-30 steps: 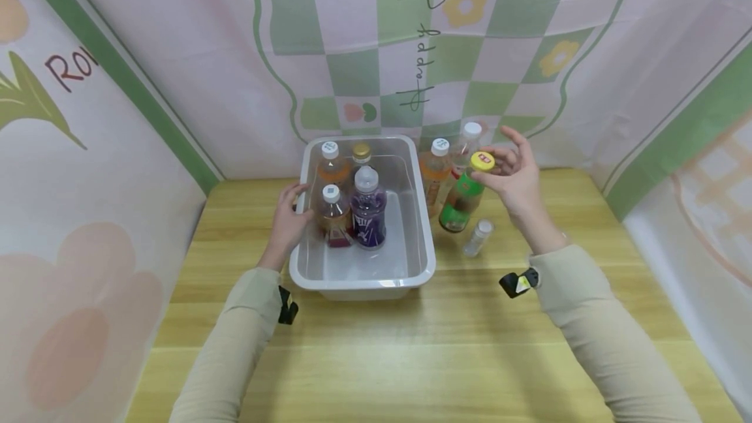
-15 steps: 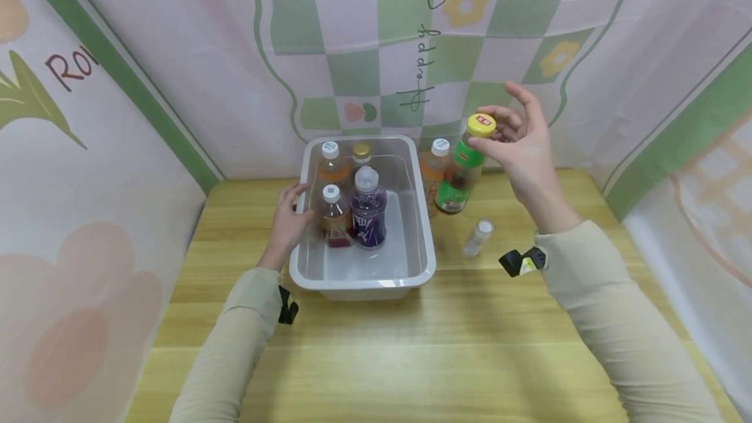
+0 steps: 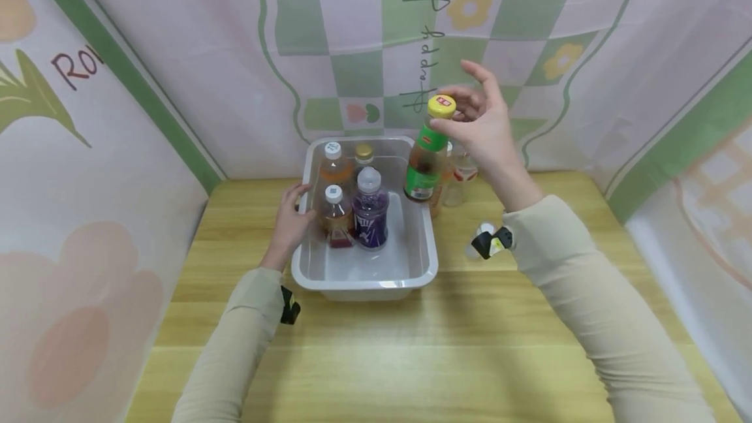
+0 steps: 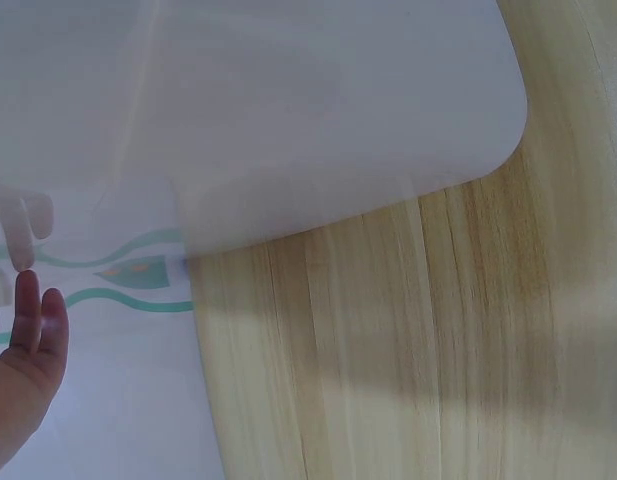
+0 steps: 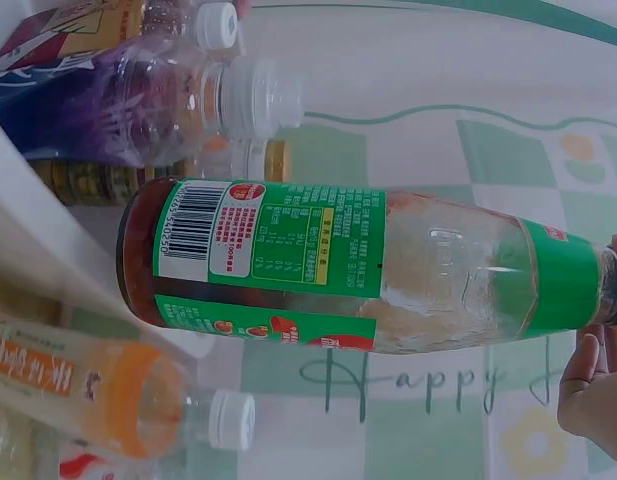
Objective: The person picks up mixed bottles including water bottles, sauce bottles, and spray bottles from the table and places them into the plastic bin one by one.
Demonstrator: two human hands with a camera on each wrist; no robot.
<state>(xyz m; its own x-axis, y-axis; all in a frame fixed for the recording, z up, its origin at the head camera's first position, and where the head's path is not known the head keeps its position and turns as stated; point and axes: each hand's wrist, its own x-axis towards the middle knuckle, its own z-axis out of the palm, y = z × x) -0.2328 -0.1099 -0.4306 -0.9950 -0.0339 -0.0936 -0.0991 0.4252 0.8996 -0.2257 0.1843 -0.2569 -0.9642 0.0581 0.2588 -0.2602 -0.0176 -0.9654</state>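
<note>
My right hand (image 3: 478, 126) pinches a green-labelled glass bottle (image 3: 427, 160) at its neck, just under the yellow cap. Dark liquid shows low inside the bottle, which hangs slightly tilted above the right rim of a pale plastic tub (image 3: 424, 266). My left hand (image 3: 289, 224) touches the tub's left rim with fairly straight fingers; the left wrist view shows its fingers (image 4: 38, 325) beside the tub wall. Standing in the tub are a purple drink bottle (image 3: 370, 217), a white-capped bottle of reddish drink (image 3: 337, 220), an orange drink bottle (image 3: 333, 165) and a gold-capped bottle (image 3: 364, 156).
Right of the tub, another orange drink bottle (image 5: 138, 400) and a clear bottle (image 3: 461, 178) stand on the wooden table (image 3: 376, 364). A small clear bottle (image 3: 472, 250) is partly hidden by the right wrist strap. A patterned cloth wall (image 3: 352, 18) rises behind.
My right hand has lifted the green-labelled glass bottle off the table and carried it left, over the tub's right rim. My left hand has stayed at the tub's left rim.
</note>
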